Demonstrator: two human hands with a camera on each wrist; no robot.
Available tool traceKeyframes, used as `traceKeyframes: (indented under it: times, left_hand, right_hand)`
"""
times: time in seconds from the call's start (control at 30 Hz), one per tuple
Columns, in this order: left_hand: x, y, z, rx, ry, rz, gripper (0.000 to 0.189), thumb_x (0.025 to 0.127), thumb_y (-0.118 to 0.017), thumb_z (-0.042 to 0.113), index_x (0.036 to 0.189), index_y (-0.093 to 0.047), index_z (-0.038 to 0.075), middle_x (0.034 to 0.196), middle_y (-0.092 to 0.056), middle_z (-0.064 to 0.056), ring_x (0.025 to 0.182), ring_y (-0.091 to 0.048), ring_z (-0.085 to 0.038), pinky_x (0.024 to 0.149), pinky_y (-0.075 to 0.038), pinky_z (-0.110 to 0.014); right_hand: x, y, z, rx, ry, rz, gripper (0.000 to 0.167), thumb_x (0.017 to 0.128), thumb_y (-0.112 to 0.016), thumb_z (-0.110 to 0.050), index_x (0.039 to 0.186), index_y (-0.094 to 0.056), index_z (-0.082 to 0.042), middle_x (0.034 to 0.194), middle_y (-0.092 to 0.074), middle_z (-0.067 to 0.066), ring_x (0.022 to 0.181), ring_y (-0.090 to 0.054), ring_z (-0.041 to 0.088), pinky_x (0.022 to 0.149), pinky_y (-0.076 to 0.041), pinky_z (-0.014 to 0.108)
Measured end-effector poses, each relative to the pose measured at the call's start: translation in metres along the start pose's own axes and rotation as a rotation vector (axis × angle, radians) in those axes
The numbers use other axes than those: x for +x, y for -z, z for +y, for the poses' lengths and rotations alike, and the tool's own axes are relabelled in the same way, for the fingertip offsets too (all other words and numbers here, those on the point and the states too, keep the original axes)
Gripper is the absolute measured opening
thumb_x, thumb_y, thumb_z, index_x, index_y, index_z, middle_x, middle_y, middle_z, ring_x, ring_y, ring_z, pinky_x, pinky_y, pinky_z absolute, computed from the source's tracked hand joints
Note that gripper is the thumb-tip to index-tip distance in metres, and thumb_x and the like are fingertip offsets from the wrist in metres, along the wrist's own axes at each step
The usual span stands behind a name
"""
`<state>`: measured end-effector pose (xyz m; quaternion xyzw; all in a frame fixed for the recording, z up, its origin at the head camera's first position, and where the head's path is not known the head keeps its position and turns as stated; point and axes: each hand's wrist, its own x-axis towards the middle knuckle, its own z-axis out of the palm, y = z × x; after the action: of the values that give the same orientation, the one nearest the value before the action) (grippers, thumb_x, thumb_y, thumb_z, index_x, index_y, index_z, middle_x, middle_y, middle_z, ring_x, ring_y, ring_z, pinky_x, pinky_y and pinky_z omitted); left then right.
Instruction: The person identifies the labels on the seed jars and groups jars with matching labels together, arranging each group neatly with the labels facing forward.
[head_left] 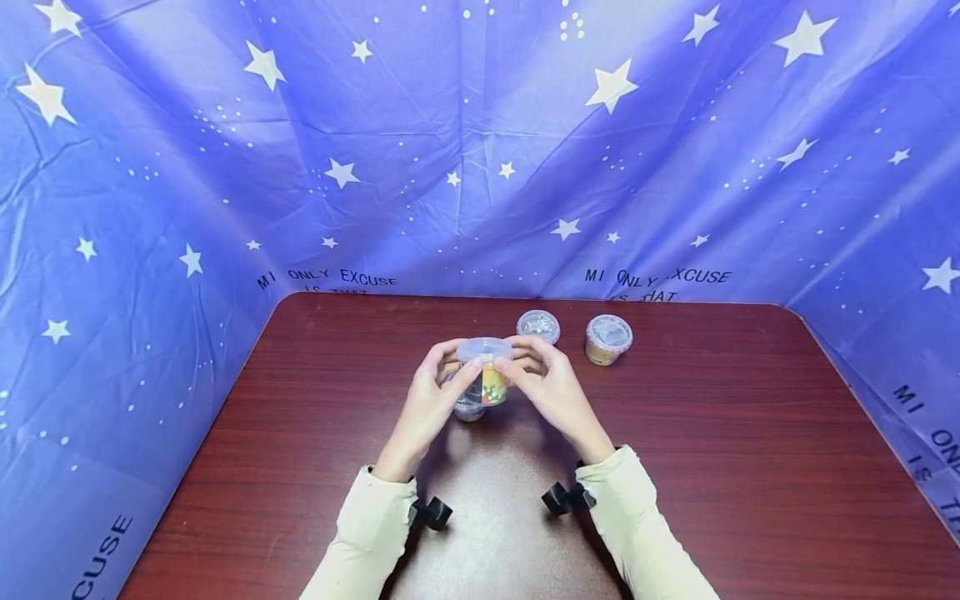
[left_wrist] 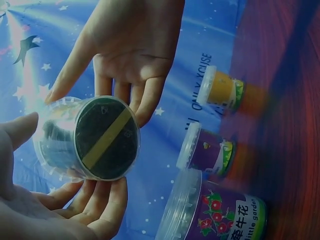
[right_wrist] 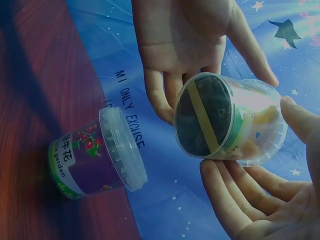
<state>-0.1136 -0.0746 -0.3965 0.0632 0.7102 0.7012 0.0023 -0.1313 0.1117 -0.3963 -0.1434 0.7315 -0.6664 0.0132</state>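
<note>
Both hands hold a clear plastic tub (head_left: 492, 382) with a translucent lid (head_left: 484, 348) above the table. Its label shows yellow and green, and through its bottom (left_wrist: 107, 145) dark contents and a yellow strip are visible. My left hand (head_left: 429, 404) grips the tub's left side, thumb on the near face and fingers round behind. From the opposite side my right hand (head_left: 558, 392) grips it the same way. Below the held tub stands a purple tub (right_wrist: 90, 155) with red flowers and the words "little garden", mostly hidden in the head view.
Toward the back of the table (head_left: 750, 433) stand two more lidded tubs: an orange one (head_left: 609, 340) at the right and a purple one (left_wrist: 212, 151) partly behind the right hand in the head view. A blue star-patterned cloth (head_left: 465, 150) surrounds the table's back and sides.
</note>
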Motion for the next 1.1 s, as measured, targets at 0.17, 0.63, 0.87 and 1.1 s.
traceKeyframes:
  times: [0.17, 0.63, 0.87, 1.1]
  left_hand:
    - [0.001, 0.006, -0.002, -0.040, 0.025, -0.021, 0.042, 0.098, -0.062, 0.019, 0.136, -0.052, 0.004, 0.121, -0.062, -0.015, 0.104, -0.062, -0.015, 0.092, -0.049, -0.026]
    - [-0.002, 0.014, -0.003, -0.138, 0.060, -0.098, 0.039, 0.101, -0.058, 0.025, 0.136, -0.056, 0.008, 0.124, -0.062, -0.012, 0.110, -0.061, -0.017, 0.097, -0.050, -0.028]
    - [-0.002, 0.015, -0.002, -0.100, 0.063, -0.043, 0.038, 0.100, -0.060, 0.022, 0.133, -0.056, 0.005, 0.120, -0.063, -0.015, 0.104, -0.062, -0.017, 0.093, -0.053, -0.029]
    - [-0.003, 0.010, 0.002, -0.077, 0.059, -0.015, 0.040, 0.098, -0.062, 0.018, 0.134, -0.053, 0.001, 0.122, -0.061, -0.018, 0.101, -0.063, -0.014, 0.091, -0.053, -0.027]
  right_hand:
    - [-0.001, 0.000, -0.002, 0.015, 0.006, -0.020, 0.033, 0.096, -0.066, -0.014, 0.123, -0.059, 0.002, 0.106, -0.065, 0.022, 0.084, -0.067, 0.015, 0.079, -0.060, 0.041]
    - [-0.002, 0.005, -0.005, -0.009, -0.045, -0.143, 0.041, 0.101, -0.059, -0.023, 0.135, -0.055, -0.002, 0.121, -0.065, 0.022, 0.096, -0.068, 0.016, 0.088, -0.057, 0.041]
    - [0.000, 0.002, -0.003, 0.018, -0.048, -0.094, 0.040, 0.098, -0.063, -0.020, 0.132, -0.056, 0.001, 0.116, -0.065, 0.024, 0.094, -0.069, 0.017, 0.083, -0.059, 0.041]
    - [-0.001, 0.001, -0.004, 0.011, -0.035, -0.059, 0.039, 0.096, -0.066, -0.019, 0.129, -0.057, 0.000, 0.113, -0.066, 0.023, 0.094, -0.069, 0.018, 0.082, -0.059, 0.043]
